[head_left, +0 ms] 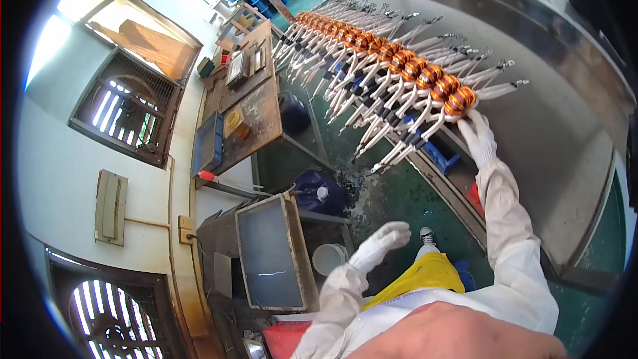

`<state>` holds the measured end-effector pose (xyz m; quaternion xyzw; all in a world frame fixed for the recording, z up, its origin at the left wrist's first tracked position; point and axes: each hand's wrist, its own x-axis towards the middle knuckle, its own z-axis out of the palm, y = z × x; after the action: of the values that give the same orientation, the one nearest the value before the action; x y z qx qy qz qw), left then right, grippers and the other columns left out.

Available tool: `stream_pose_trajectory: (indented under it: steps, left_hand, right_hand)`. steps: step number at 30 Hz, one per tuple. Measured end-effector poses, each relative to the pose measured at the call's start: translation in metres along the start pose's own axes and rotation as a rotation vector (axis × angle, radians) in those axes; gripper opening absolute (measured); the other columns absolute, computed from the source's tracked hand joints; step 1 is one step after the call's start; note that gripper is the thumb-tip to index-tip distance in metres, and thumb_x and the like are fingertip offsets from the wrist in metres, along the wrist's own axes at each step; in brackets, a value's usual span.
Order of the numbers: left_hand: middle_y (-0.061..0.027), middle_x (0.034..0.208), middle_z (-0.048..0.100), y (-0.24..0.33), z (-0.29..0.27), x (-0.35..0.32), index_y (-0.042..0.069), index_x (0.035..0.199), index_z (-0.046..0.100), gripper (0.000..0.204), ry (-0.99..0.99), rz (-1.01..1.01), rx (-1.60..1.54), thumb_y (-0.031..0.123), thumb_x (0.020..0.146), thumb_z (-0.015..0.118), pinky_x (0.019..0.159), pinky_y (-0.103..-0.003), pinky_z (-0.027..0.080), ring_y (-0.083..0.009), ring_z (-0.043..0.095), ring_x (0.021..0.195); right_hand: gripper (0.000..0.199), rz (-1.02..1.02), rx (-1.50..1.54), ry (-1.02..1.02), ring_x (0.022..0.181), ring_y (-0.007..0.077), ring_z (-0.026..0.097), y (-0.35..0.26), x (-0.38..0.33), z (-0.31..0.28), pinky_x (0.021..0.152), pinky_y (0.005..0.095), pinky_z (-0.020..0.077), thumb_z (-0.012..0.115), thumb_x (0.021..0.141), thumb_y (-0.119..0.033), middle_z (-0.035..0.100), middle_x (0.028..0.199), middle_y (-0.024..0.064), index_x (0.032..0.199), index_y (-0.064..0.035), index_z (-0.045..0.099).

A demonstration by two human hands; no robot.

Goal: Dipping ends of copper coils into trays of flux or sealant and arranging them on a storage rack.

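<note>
My right hand (pixel 478 138), in a white glove, reaches to the near end of a long row of copper-wound ring coils (pixel 402 63). Its fingers are stretched out and touch the lower edge of the nearest coil (pixel 458 102); part of the contact is hidden. White sleeved leads with metal lugs stick out from both sides of the row. Black bands wrap many leads (pixel 399 149) on the left side. Also gloved in white, my left hand (pixel 382 242) hangs apart from the coils over the floor, its fingers loosely bent and nothing seen in them.
The coils lie along a metal-framed bench (pixel 558 133). Left of it stands a worktable (pixel 256 113) with a blue tray (pixel 208 143) and a yellow container (pixel 236 123). Nearer are a framed rectangular tank (pixel 269 252), a blue drum (pixel 321 191) and a white bucket (pixel 329 259).
</note>
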<state>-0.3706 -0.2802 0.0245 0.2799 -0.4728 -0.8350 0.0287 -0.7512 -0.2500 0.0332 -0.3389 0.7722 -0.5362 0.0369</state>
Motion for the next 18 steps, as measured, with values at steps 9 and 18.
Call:
stream_pose_trajectory:
  steps: [9,18]
  left_hand:
    - [-0.0064,0.119,0.065,0.182,-0.005,0.124,0.003,0.129,0.058,0.040,-0.036,0.308,0.235,0.031,0.101,0.059,0.101,-0.033,0.047,-0.0164,0.061,0.111]
    - [-0.0073,0.106,0.070,0.314,-0.066,0.220,0.006,0.121,0.065,0.034,0.339,0.482,0.812,0.027,0.094,0.060,0.088,-0.029,0.048,-0.0143,0.063,0.097]
  right_hand:
    - [0.035,0.058,0.015,-0.011,0.087,0.0212,0.063,-0.021,-0.001,0.012,0.081,0.0350,0.0521,0.072,0.089,-0.018,0.057,0.114,0.0122,0.120,-0.0073,0.062]
    - [0.036,0.123,0.001,0.010,0.086,0.0212,0.066,-0.032,-0.001,0.009,0.079,0.0352,0.0535,0.074,0.086,-0.015,0.057,0.116,0.0119,0.120,-0.0087,0.061]
